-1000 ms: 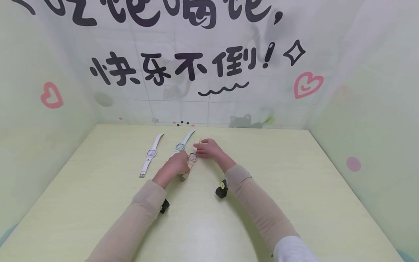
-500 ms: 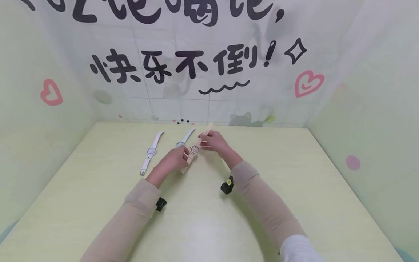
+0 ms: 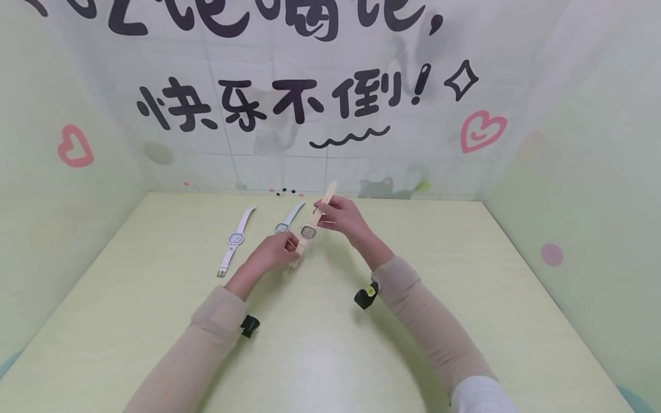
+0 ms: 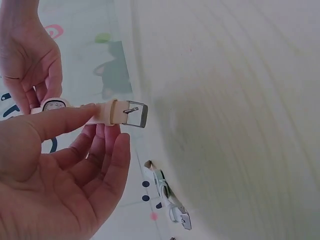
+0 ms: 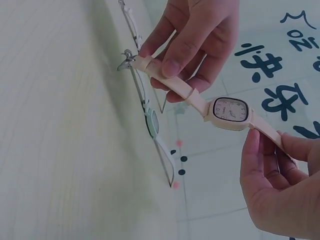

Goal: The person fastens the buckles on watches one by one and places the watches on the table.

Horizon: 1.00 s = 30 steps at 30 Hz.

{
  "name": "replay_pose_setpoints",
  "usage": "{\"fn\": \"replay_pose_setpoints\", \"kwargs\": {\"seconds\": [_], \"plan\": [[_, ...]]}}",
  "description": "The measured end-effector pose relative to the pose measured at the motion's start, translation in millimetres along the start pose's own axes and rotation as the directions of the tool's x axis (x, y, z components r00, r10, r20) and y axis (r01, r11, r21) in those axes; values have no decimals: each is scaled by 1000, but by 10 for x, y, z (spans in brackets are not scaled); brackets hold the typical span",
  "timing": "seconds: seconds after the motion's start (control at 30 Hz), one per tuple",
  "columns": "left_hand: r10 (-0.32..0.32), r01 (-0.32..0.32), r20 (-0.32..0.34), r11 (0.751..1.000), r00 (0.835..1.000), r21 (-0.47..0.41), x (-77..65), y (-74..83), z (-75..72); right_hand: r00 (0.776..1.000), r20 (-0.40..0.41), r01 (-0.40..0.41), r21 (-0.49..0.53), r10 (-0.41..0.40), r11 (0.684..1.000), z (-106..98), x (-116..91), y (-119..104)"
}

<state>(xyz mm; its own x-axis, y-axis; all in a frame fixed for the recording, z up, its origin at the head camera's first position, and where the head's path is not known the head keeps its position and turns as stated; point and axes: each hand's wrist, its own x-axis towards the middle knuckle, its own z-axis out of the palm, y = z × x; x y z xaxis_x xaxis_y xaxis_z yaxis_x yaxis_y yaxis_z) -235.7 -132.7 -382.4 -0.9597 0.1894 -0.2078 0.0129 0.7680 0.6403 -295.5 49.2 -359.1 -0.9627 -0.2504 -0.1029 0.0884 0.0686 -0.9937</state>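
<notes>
In the head view, the peach watch [image 3: 308,232] hangs slanted above the table [image 3: 320,327], stretched between two hands. The left hand [image 3: 272,252] pinches its lower strap and the right hand [image 3: 345,218] pinches its upper strap, the tip sticking up past the fingers. To the left, the white watch [image 3: 236,238] lies on the table, and the green watch [image 3: 282,228] lies between it and the peach one, partly hidden by the left hand. Black cameras [image 3: 366,296] sit at both wrists. In the left wrist view, the left thumb presses the strap against the fingers, and the metal buckle [image 4: 136,115] juts out beyond the grip; the right hand is behind, near the dial [image 4: 54,105]. In the right wrist view, the dial faces the camera between the hands, each grasping a side of the strap. The green watch rests on the table beyond, apart from the held one.
</notes>
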Motion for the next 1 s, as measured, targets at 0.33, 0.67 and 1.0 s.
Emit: {"fn": "replay_pose_setpoints", "kwargs": {"seconds": [0.33, 0.67, 1.0], "plan": [[30, -43, -114, 992, 993, -117, -11, 2, 44, 998, 13, 55, -14, -55, 998, -62, -138, -147], [25, -52, -115, 969, 993, -241, -46, 73, 95, 996, 8, 93, -14, -93, 996, -121, -192, -197], [67, -69, -18, 915, 998, -396, -30, 170, 152, 995, 15, 100, 0, -100, 995, -138, -240, -259]]}}
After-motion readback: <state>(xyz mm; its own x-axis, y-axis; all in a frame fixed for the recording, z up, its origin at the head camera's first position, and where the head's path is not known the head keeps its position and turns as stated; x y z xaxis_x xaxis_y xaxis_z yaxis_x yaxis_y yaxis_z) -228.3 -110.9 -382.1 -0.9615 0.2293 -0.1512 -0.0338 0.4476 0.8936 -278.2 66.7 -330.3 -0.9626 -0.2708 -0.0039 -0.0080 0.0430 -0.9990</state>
